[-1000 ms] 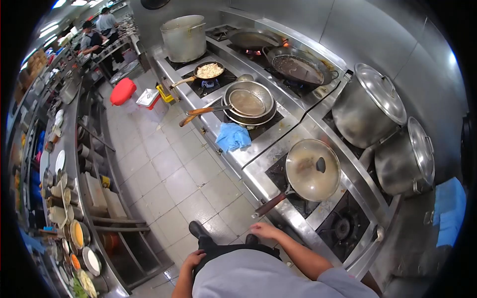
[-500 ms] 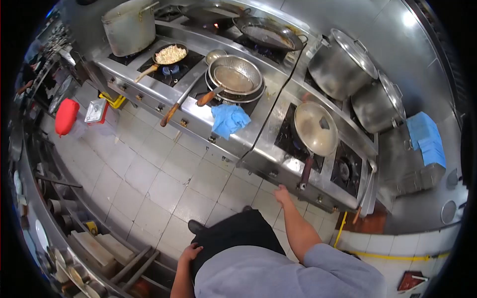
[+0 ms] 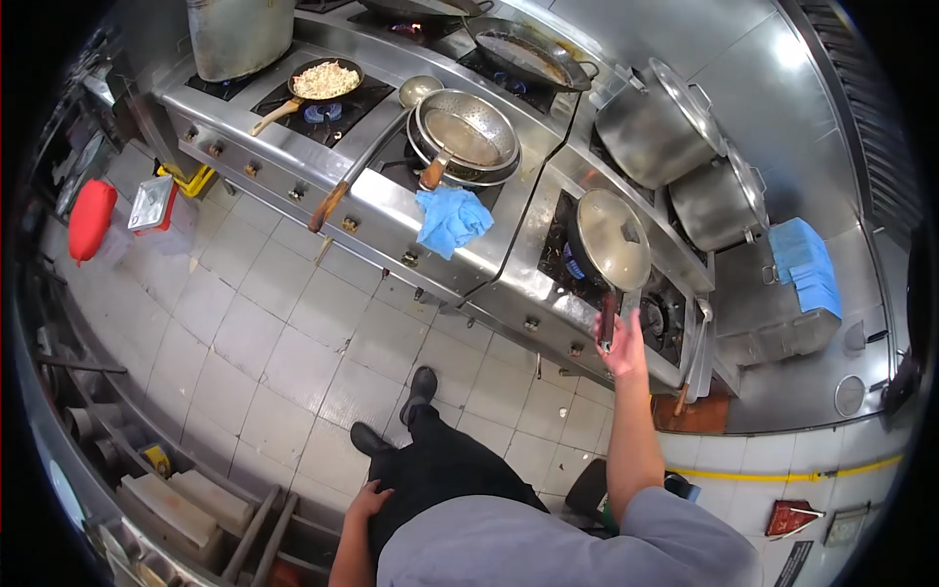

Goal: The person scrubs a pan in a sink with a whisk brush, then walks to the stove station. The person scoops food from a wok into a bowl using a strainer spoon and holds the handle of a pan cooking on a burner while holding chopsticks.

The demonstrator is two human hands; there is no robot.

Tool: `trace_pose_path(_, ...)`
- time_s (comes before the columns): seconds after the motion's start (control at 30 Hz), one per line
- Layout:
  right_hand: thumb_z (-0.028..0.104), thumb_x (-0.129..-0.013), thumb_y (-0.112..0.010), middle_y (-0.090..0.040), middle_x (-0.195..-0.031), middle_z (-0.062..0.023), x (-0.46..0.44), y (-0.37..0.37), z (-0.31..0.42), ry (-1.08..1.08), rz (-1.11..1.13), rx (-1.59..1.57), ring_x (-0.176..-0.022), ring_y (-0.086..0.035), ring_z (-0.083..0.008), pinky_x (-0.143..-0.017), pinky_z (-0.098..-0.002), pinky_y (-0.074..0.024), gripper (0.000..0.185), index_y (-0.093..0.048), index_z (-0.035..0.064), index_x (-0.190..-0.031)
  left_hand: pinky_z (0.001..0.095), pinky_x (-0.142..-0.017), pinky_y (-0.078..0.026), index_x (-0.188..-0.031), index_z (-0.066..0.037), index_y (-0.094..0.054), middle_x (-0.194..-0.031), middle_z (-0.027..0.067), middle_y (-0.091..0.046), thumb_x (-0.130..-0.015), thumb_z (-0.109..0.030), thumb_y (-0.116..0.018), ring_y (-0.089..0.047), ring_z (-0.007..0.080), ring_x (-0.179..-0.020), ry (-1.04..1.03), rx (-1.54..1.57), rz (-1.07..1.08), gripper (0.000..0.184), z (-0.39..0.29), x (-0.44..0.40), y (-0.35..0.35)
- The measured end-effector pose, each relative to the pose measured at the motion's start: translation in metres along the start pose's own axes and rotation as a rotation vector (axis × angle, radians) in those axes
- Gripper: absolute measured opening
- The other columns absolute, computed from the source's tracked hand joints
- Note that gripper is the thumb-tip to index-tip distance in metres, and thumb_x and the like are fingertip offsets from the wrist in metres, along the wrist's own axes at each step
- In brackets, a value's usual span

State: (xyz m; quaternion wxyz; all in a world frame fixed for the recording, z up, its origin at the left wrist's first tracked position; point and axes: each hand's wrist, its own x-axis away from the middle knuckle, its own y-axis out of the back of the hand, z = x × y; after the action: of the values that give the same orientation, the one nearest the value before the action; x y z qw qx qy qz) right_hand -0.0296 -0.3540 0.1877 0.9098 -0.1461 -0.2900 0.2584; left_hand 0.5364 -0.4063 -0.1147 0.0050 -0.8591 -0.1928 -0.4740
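Sitting on the tiled floor at the left of the frame, a red-lidded container (image 3: 92, 220) stands just beside a tub (image 3: 155, 203) with a metal lid. Above and to the right, a tall pot (image 3: 240, 39) is cut off by the upper edge, and a frying pan (image 3: 277, 116) of chopped food (image 3: 326, 78) sits over a blue flame. In the lower middle, the left hand (image 3: 370, 499) rests against the dark trousers (image 3: 450, 479), fingers loosely bent and holding nothing that shows. At upper centre, a metal strainer (image 3: 468, 127) lies over a wider pan, its wooden handle pointing down toward a crumpled blue cloth (image 3: 454, 220) at the stove's edge. Right of centre, a lidded pan (image 3: 614, 235) sits on a lit burner, its dark red handle (image 3: 608, 311) toward the person. The right hand (image 3: 623, 350) is open around that handle, palm up, fingers parted and not closed; whether it touches, I cannot tell. Farther right stand two lidded stockpots (image 3: 719, 201), then folded blue cloths (image 3: 807, 264).
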Motion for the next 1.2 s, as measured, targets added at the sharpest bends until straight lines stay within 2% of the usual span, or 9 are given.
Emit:
trace_pose_path(0.1,0.038,-0.085,-0.061,-0.056,-0.071,-0.0031,-0.040,0.013,0.003,-0.209,-0.173,0.248,-0.059,-0.055,-0.0150,-0.046,-0.0283,-0.0470,0.033,-0.053,0.0070,-0.092,0.0376,-0.100,-0.038,-0.130,0.000,-0.045,-0.128,0.0222,-0.050,-0.076,-0.051,-0.064,-0.047,0.0326,-0.120,0.047,-0.037,0.044,0.076,0.007,-0.013,0.006)
trace_pose_path(0.23,0.016,-0.084,-0.059,-0.051,-0.062,-0.0036,-0.055,-0.009,-0.029,-0.014,-0.298,0.273,-0.049,-0.051,-0.0168,-0.041,-0.0296,-0.0425,0.012,-0.052,0.0062,-0.083,0.0361,-0.095,-0.042,-0.129,-0.001,-0.047,-0.123,0.0195,-0.055,-0.077,-0.047,-0.065,-0.053,0.0295,-0.114,0.074,-0.043,0.048,0.071,0.004,-0.009,0.023)
trace_pose_path(0.4,0.017,-0.084,-0.058,-0.049,-0.061,-0.0035,-0.057,-0.032,-0.031,0.046,-0.321,0.180,-0.050,-0.051,-0.0169,-0.040,-0.0297,-0.0410,0.011,-0.051,0.0079,-0.081,0.0400,-0.090,-0.046,-0.130,-0.003,-0.046,-0.122,0.0186,-0.056,-0.078,-0.043,-0.065,-0.055,0.0306,-0.112,0.195,0.168,0.045,0.069,-0.006,0.017,0.047)
trace_pose_path(0.57,0.020,-0.082,-0.059,-0.046,-0.060,0.0005,-0.058,-0.034,-0.016,-0.019,-0.310,0.194,-0.051,-0.046,-0.0123,-0.043,-0.0241,-0.0376,0.014,-0.050,0.0121,-0.077,0.0498,-0.074,-0.049,-0.134,-0.010,-0.042,-0.118,0.0138,-0.058,-0.080,-0.039,-0.064,-0.057,0.0296,-0.100,0.341,0.280,-0.043,0.066,0.016,0.024,0.051)
trace_pose_path(0.9,0.030,-0.084,-0.063,-0.049,-0.060,-0.0003,-0.050,0.013,0.008,-0.105,-0.202,0.402,-0.049,-0.048,-0.0137,-0.042,-0.0264,-0.0393,0.022,-0.053,0.0100,-0.081,0.0446,-0.062,-0.054,-0.134,-0.011,-0.043,-0.113,0.0141,-0.058,-0.081,-0.037,-0.062,-0.058,0.0269,-0.094,0.368,0.463,-0.055,0.062,0.068,0.037,0.039)
trace_pose_path(1.03,0.053,-0.084,-0.056,-0.058,-0.068,-0.0023,-0.036,0.005,0.006,-0.050,-0.226,0.411,-0.054,-0.053,-0.0154,-0.047,-0.0278,-0.0426,0.043,-0.055,0.0100,-0.087,0.0440,-0.077,-0.051,-0.133,-0.008,-0.044,-0.123,0.0141,-0.055,-0.083,-0.035,-0.060,-0.056,0.0261,-0.105,0.350,0.518,-0.052,0.059,0.060,0.054,0.048)
trace_pose_path(1.1,0.061,-0.086,-0.046,-0.062,-0.074,-0.0052,-0.006,-0.014,0.005,-0.015,-0.261,0.303,-0.059,-0.056,-0.0166,-0.049,-0.0291,-0.0459,0.052,-0.056,0.0104,-0.090,0.0349,-0.089,-0.045,-0.127,-0.003,-0.050,-0.124,0.0138,-0.055,-0.089,-0.030,-0.052,-0.054,0.0219,-0.109,-0.097,0.538,0.054,0.047,0.095,0.036,0.036)
trace_pose_path(1.13,0.059,-0.085,-0.049,-0.061,-0.075,-0.0064,-0.003,0.000,0.000,0.003,-0.235,0.230,-0.060,-0.058,-0.0186,-0.048,-0.0320,-0.0472,0.051,-0.054,0.0096,-0.094,0.0281,-0.094,-0.040,-0.121,0.001,-0.055,-0.121,0.0135,-0.058,-0.091,-0.027,-0.044,-0.055,0.0204,-0.108,-0.335,0.377,-0.056,0.042,0.106,0.037,0.033)
trace_pose_path(1.2,0.056,-0.085,-0.052,-0.061,-0.073,-0.0087,-0.004,0.038,-0.025,-0.009,-0.263,0.111,-0.061,-0.061,-0.0217,-0.047,-0.0365,-0.0499,0.050,-0.054,0.0075,-0.094,0.0318,-0.097,-0.038,-0.120,0.001,-0.055,-0.118,0.0140,-0.059,-0.090,-0.029,-0.043,-0.055,0.0239,-0.108,-0.143,0.351,-0.131,0.045,0.018,0.118,0.073)
